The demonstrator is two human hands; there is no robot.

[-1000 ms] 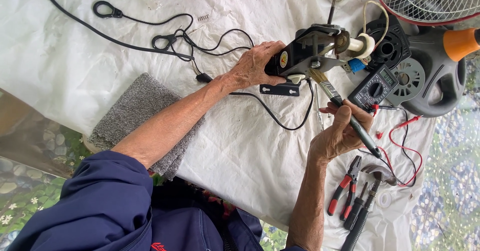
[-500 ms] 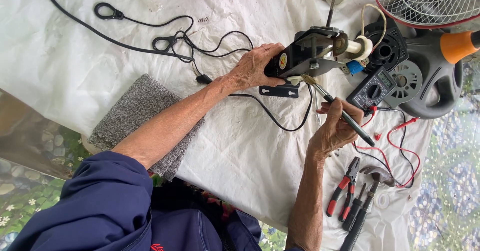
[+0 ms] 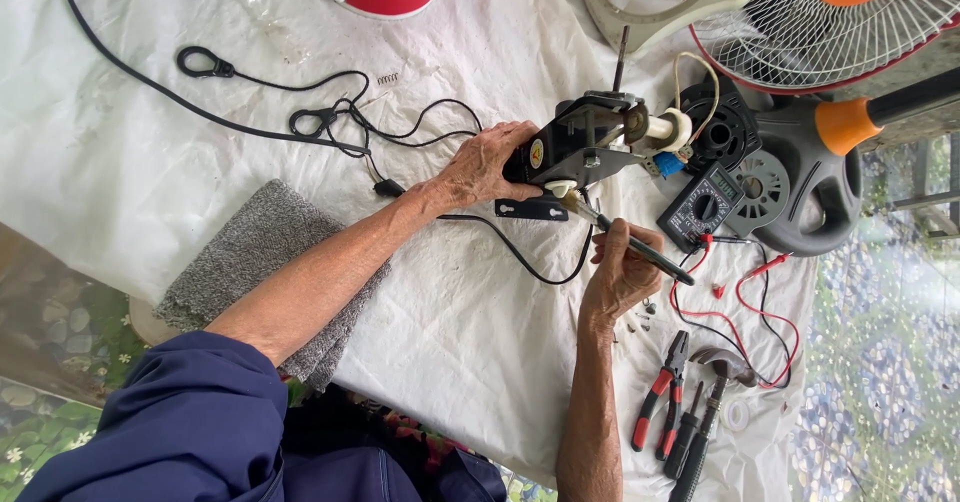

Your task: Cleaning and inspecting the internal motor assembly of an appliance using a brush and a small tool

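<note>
Left hand (image 3: 480, 170) clamps the black motor unit (image 3: 575, 142) near the worktop's far right edge. Right hand (image 3: 618, 274) pinches a screwdriver (image 3: 625, 244), tip at the unit's underside. Tip could slip off if the unit tilts, jabbing the left fingers.

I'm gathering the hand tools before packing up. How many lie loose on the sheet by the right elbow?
3, all together at lower right: red-handled pliers, a hammer beside them, and a dark-handled tool between. Others may be hidden under the arm.
</note>
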